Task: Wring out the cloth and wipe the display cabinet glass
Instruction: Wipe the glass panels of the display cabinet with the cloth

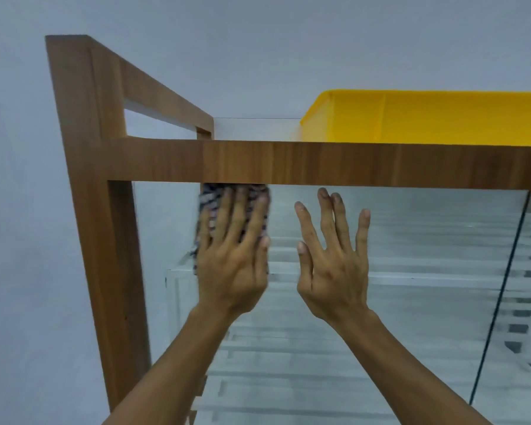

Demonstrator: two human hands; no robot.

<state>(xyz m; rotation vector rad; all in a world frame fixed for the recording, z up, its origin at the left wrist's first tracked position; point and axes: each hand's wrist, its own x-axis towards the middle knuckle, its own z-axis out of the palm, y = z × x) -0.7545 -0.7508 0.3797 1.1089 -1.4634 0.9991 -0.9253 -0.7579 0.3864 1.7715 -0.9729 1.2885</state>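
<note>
Dark patterned cloth [215,207] pressed flat on the display cabinet glass [411,240], at its top left corner.
The left hand [232,259] holds it there with straight fingers under the brown wooden frame [288,164]; the right hand [334,265], fingers spread wide, lies beside it holding nothing. A yellow plastic bin [426,118] sits on top.

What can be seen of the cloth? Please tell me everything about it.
The cloth is dark with pale stripes or checks; blur hides the exact pattern. It looks like soft fabric. It lies flat against the glass, near its upper left corner, its top edge reaching the wooden rail. The left hand presses it with straight fingers and covers most of it; only the top and left edge show. Whether it is wet cannot be seen.
</note>
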